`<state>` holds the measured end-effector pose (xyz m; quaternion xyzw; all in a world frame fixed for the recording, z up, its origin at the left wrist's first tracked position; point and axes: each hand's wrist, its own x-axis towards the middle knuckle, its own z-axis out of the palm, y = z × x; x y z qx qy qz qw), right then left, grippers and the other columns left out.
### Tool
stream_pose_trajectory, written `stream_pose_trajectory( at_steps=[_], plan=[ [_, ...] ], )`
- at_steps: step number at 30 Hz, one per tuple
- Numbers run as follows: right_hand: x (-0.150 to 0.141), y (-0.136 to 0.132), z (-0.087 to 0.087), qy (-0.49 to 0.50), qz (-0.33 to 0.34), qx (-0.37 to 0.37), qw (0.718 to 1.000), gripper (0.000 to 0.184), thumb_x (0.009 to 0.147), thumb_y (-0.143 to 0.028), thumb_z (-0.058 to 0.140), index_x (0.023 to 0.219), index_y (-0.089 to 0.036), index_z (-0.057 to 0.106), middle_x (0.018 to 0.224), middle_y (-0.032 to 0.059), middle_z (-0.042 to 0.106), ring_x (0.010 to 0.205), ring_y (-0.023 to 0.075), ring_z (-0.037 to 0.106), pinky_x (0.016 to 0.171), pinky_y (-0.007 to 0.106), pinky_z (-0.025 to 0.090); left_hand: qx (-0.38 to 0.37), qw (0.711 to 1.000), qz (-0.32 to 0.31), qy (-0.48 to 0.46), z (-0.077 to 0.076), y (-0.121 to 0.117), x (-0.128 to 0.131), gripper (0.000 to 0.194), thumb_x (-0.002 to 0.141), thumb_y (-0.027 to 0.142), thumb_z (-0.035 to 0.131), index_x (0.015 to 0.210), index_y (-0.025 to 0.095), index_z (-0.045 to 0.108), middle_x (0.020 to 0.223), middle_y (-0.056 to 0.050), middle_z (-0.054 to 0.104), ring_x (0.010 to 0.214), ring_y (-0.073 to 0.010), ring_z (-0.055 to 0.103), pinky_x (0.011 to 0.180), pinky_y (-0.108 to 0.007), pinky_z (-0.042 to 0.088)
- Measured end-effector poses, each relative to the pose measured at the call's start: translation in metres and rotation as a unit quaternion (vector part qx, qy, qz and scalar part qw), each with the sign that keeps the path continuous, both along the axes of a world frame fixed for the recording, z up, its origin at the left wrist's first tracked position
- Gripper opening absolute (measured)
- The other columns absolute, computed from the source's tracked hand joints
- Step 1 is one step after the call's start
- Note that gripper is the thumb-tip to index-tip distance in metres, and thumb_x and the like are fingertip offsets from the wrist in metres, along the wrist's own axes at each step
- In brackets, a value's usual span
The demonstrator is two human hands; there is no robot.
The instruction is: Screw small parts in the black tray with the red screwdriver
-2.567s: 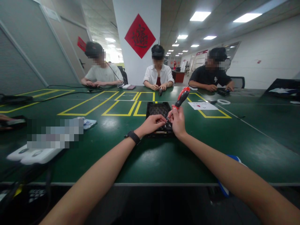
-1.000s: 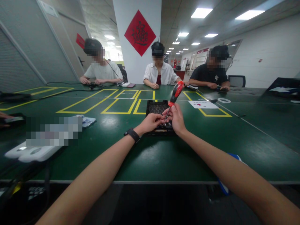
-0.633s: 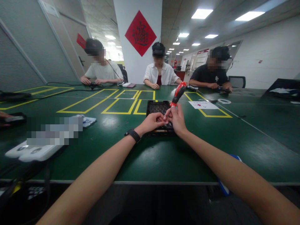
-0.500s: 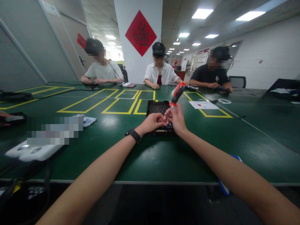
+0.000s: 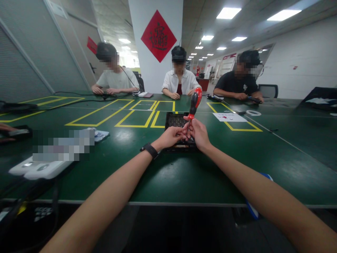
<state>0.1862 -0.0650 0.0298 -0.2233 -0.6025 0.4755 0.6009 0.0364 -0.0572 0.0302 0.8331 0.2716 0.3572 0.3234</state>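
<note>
A screwdriver [image 5: 195,102] with a red and black handle stands nearly upright, its thin shaft pointing down. The fingers of my right hand [image 5: 200,134] are closed around it just below the handle. My left hand [image 5: 170,137], with a dark band at the wrist, is pinched close to the screwdriver's tip; anything between its fingertips is too small to make out. Beneath both hands lies a black tray-like case [image 5: 177,121] with a dark patterned inside. My hands cover much of it, and the spot where the tip ends is hidden.
Yellow tape outlines [image 5: 123,125] mark the green table [image 5: 147,182]. A white device [image 5: 50,168] with cables lies at the left, a paper sheet [image 5: 229,117] and a tape roll [image 5: 253,113] at the right. Several people sit around the table; one person's hand [image 5: 5,128] shows at the left edge.
The screwdriver has swung from leaning right to more upright, its handle moving slightly left and up. My right-hand fingers have shifted on it. My left hand stays nearly in place.
</note>
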Motion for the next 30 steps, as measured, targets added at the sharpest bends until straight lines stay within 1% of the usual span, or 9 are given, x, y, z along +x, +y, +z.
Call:
stream_pose_trajectory(
  at_steps=[4,7,10,15,18,21,24,27,30],
  plan=[
    [0.001,0.002,-0.001,-0.02,-0.038,0.002,0.999,0.042,0.08,-0.048,0.051,0.106,-0.017,0.059,0.077,0.0021,0.061,0.047,0.0065,0.052,0.039,0.02,0.044,0.008,1.0,0.026,0.0,-0.001,0.001,0.0,0.02,0.077,0.028,0.057,0.082,0.01,0.064,0.08,-0.005,0.068,0.073,-0.014,0.061,0.069,-0.024,0.045],
    [0.001,0.004,-0.002,-0.036,-0.074,-0.002,0.997,0.037,0.077,-0.045,0.056,0.098,-0.016,0.064,0.082,0.0037,0.065,0.049,0.007,0.055,0.043,0.021,0.046,-0.007,1.0,0.021,-0.001,-0.003,0.002,0.0,0.023,0.076,0.031,0.058,0.082,0.01,0.064,0.079,-0.005,0.068,0.071,-0.0137,0.061,0.067,-0.023,0.045],
    [0.0,0.006,-0.002,-0.027,-0.094,-0.015,0.995,0.033,0.073,-0.043,0.061,0.09,-0.015,0.066,0.082,0.0046,0.068,0.053,0.0076,0.057,0.048,0.021,0.048,-0.005,1.0,0.029,0.004,-0.005,0.005,0.0,0.024,0.076,0.033,0.059,0.082,0.01,0.064,0.078,-0.005,0.067,0.069,-0.0132,0.06,0.065,-0.022,0.043],
    [-0.002,0.008,-0.003,0.019,-0.097,-0.025,0.995,0.027,0.067,-0.035,0.069,0.083,-0.014,0.063,0.078,0.0041,0.068,0.066,0.0106,0.062,0.052,0.019,0.048,0.023,0.998,0.063,0.013,-0.007,0.006,0.0,0.028,0.076,0.037,0.058,0.08,0.011,0.065,0.072,-0.003,0.065,0.065,-0.0121,0.056,0.064,-0.023,0.042],
    [-0.002,0.008,-0.004,0.03,-0.091,-0.024,0.995,0.027,0.064,-0.033,0.071,0.081,-0.016,0.059,0.074,0.0017,0.066,0.065,0.0107,0.062,0.051,0.019,0.048,0.047,0.995,0.089,0.022,-0.008,0.006,0.0,0.027,0.075,0.038,0.059,0.076,0.011,0.064,0.07,-0.002,0.063,0.065,-0.012,0.055,0.064,-0.023,0.041],
    [-0.002,0.008,-0.004,0.031,-0.093,-0.017,0.995,0.027,0.064,-0.031,0.072,0.08,-0.016,0.057,0.072,0.0004,0.065,0.062,0.0098,0.061,0.05,0.019,0.047,0.059,0.993,0.102,0.016,-0.009,0.008,0.0,0.026,0.073,0.037,0.062,0.077,0.011,0.064,0.072,-0.003,0.063,0.066,-0.0118,0.054,0.064,-0.023,0.041],
    [-0.002,0.007,-0.003,0.026,-0.097,-0.006,0.995,0.025,0.065,-0.031,0.071,0.078,-0.016,0.055,0.068,-0.0005,0.063,0.057,0.0083,0.059,0.048,0.018,0.046,0.045,0.994,0.096,0.006,-0.01,0.009,0.001,0.027,0.07,0.037,0.064,0.08,0.011,0.064,0.071,-0.003,0.062,0.063,-0.011,0.053,0.062,-0.023,0.041],
    [-0.002,0.005,-0.002,0.03,-0.094,0.003,0.995,0.026,0.066,-0.032,0.07,0.078,-0.017,0.053,0.067,-0.0013,0.063,0.056,0.0091,0.06,0.047,0.018,0.046,0.035,0.996,0.084,0.002,-0.01,0.008,0.001,0.028,0.071,0.037,0.064,0.079,0.011,0.063,0.069,-0.002,0.061,0.061,-0.0106,0.052,0.06,-0.022,0.041],
    [-0.002,0.005,-0.001,0.036,-0.089,-0.009,0.995,0.027,0.068,-0.035,0.069,0.081,-0.017,0.053,0.069,-0.0006,0.064,0.057,0.0107,0.061,0.047,0.02,0.048,0.038,0.997,0.069,0.006,-0.007,0.006,0.0,0.027,0.073,0.037,0.061,0.08,0.01,0.063,0.07,-0.002,0.061,0.063,-0.0113,0.053,0.061,-0.022,0.04]
  ],
)
